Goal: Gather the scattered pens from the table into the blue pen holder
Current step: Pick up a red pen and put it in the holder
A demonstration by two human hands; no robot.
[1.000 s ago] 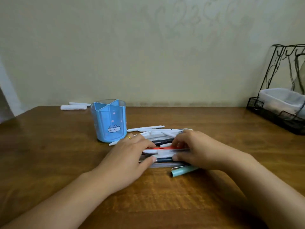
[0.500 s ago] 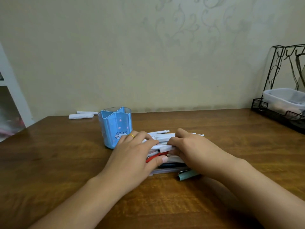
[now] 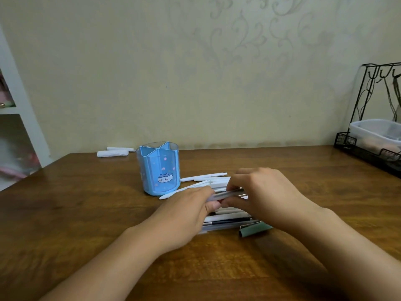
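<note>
The blue pen holder (image 3: 159,168) stands upright on the wooden table (image 3: 86,213), with divided compartments and a cat picture on its front; no pens show inside it. Just right of it lies a pile of pens (image 3: 227,219), mostly white, some dark. A teal pen (image 3: 255,230) lies at the pile's near edge. My left hand (image 3: 184,213) and my right hand (image 3: 267,192) meet over the pile, both pinching a small bunch of pens (image 3: 230,194) lifted slightly above the rest. More white pens (image 3: 206,177) stick out behind my hands.
Two white rolled items (image 3: 112,152) lie at the table's back edge, left of the holder. A black wire rack (image 3: 368,118) with a clear plastic box (image 3: 377,133) stands at the far right. A white shelf (image 3: 17,105) is at the left, beyond the table.
My hands have drawn closer together and raised a bunch of pens off the pile. The red pen is now hidden. The camera has tilted upward.
</note>
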